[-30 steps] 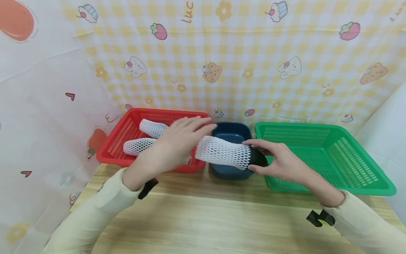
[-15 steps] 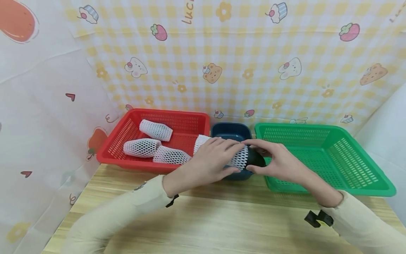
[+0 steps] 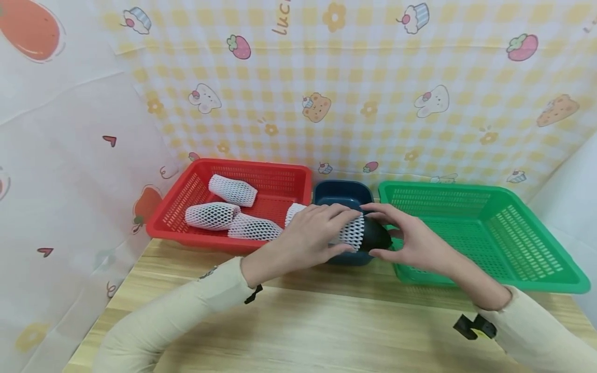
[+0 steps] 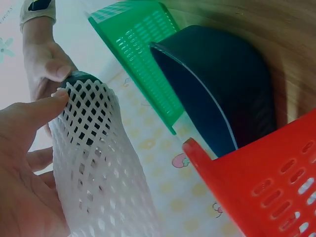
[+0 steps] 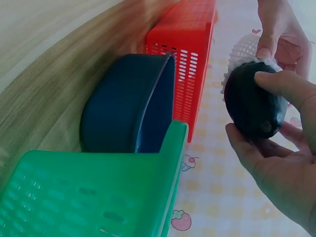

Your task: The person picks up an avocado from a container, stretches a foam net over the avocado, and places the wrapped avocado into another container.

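A dark, smooth oval fruit [image 5: 254, 101] pokes out of a white foam net sleeve [image 4: 98, 148], held above the dark blue bin [image 3: 343, 189]. My left hand [image 3: 310, 233] grips the sleeved part, with its thumb near the sleeve's open rim in the left wrist view. My right hand [image 3: 415, 241] holds the bare end, thumb on one side and fingers on the other. The sleeve's middle is hidden under my left hand in the head view. To the left, the red basket [image 3: 280, 178] contains several white foam net sleeves [image 3: 212, 216].
A green basket [image 3: 494, 194] stands to the right of the blue bin, and nothing shows inside it. All three containers line the back of the wooden table [image 3: 298, 326], against a checked cloth [image 3: 364, 77].
My left hand has come right from over the red basket and taken hold of the net sleeve. Slightly more of the dark fruit shows past the sleeve's rim. My right hand's fingers are spread a little wider.
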Demonstrator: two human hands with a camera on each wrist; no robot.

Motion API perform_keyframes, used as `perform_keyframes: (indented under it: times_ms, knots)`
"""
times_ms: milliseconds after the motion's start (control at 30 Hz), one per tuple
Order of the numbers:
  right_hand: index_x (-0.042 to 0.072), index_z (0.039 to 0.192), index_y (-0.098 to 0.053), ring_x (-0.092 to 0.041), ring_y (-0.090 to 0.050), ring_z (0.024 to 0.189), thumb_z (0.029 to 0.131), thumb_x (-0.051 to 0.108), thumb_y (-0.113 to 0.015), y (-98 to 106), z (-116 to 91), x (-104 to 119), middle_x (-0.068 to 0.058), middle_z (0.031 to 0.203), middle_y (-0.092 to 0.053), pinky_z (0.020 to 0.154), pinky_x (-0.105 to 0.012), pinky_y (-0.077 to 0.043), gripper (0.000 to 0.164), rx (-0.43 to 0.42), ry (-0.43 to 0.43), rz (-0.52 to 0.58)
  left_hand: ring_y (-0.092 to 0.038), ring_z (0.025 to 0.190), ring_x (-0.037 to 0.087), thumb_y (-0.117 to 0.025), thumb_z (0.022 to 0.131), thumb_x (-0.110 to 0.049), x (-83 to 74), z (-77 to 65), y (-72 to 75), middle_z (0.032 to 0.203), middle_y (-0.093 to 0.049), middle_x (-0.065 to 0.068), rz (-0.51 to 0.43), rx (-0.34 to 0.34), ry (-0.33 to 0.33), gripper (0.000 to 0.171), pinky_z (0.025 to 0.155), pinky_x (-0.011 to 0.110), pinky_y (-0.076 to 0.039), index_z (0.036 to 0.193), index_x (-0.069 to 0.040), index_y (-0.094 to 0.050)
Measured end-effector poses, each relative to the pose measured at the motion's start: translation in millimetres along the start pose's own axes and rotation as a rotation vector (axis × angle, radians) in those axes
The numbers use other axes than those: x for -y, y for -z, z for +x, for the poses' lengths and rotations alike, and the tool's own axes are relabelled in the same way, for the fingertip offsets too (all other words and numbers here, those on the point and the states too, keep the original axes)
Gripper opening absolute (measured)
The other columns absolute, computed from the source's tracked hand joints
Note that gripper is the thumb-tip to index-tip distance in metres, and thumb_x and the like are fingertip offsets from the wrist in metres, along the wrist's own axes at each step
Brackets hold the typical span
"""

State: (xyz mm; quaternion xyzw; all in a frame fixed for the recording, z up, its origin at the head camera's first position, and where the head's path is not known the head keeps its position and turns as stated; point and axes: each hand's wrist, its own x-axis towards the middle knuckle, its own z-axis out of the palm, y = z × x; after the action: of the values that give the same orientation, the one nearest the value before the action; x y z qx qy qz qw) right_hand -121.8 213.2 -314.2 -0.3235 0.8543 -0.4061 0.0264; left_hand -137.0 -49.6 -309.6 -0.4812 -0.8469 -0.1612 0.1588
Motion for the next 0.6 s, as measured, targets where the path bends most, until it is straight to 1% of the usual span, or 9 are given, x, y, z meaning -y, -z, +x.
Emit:
perform_keyframes:
  times_ms: [133,300,433,500,600]
  knots:
    - [0.009,0.153,-0.039,-0.037,-0.049,0.131,0.081,-0.010,-0.081,-0.1,-2.8,-1.9,-0.012,0.147,-0.046,0.093,-0.041,-0.053,0.085,0.034,0.026,0.014,-0.061,0.108,0.018,-0.080,0.088,-0.040,2.4,-2.5,-0.8,0.133,-0.061,0.007,-0.069,-0.027,0.005,0.064,0.088,0.028,-0.052,0.140,-0.009,-0.058]
    - [0.008,0.153,-0.037,-0.036,-0.048,0.133,0.081,-0.015,-0.077,0.6,-6.4,-1.7,-0.012,0.151,-0.042,0.093,-0.040,-0.052,0.085,0.047,0.042,-0.019,-0.062,0.105,0.016,-0.081,0.088,-0.039,4.9,-2.7,-2.8,0.132,-0.062,0.007,-0.117,-0.048,0.000,0.064,0.085,0.024,-0.052,0.139,-0.008,-0.058]
    - [0.005,0.152,-0.038,-0.035,-0.053,0.128,0.082,-0.014,-0.077,0.4,-8.2,-1.1,-0.015,0.149,-0.045,0.091,-0.038,-0.053,0.082,0.033,0.082,-0.079,-0.062,0.107,0.017,-0.081,0.088,-0.038,5.6,-2.4,-3.2,0.133,-0.061,0.007,-0.130,-0.050,-0.003,0.065,0.086,0.024,-0.052,0.140,-0.008,-0.057]
    - [0.004,0.152,-0.039,-0.035,-0.057,0.123,0.083,-0.013,-0.077,-0.5,-9.2,-1.0,-0.017,0.145,-0.049,0.089,-0.037,-0.055,0.080,0.023,0.107,-0.115,-0.062,0.108,0.017,-0.081,0.087,-0.038,5.5,-2.0,-3.0,0.133,-0.061,0.007,-0.138,-0.048,-0.006,0.065,0.087,0.025,-0.052,0.140,-0.008,-0.057]
    - [0.002,0.150,-0.040,-0.034,-0.062,0.117,0.084,-0.012,-0.076,-2.4,-10.3,-0.6,-0.019,0.138,-0.055,0.086,-0.039,-0.056,0.076,-0.002,0.147,-0.169,-0.061,0.112,0.018,-0.082,0.087,-0.037,6.1,-1.2,-3.4,0.135,-0.060,0.008,-0.153,-0.044,-0.008,0.066,0.090,0.026,-0.052,0.140,-0.007,-0.057]
